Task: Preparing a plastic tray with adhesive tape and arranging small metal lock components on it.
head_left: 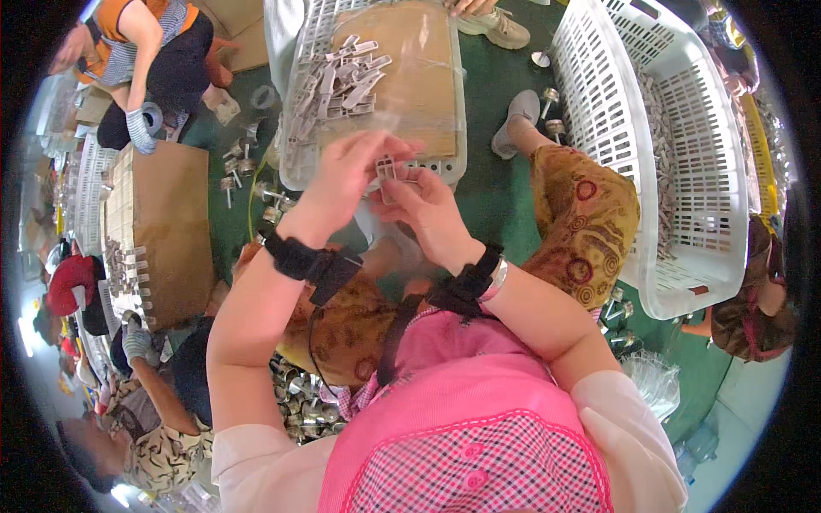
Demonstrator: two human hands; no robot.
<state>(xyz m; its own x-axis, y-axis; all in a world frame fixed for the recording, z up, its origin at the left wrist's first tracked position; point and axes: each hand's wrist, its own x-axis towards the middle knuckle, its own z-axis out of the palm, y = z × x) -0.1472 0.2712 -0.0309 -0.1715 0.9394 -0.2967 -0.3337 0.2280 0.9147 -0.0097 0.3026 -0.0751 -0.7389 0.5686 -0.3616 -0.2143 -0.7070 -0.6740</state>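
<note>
My left hand (346, 175) and my right hand (425, 208) meet in front of me, both pinching a small grey metal bracket (386, 168) inside a thin clear plastic bag (389, 128). Just beyond them a white plastic crate (291, 162) holds a sheet of brown cardboard (419, 77) with a heap of similar grey metal brackets (338, 85) on its left part. Black straps sit on both my wrists.
A large white slatted basket (684, 154) with metal parts stands at the right. Another person sits on the floor at the upper left, another at the lower left beside a cardboard-covered crate (167, 231). Small metal fittings (299, 402) lie on the green floor.
</note>
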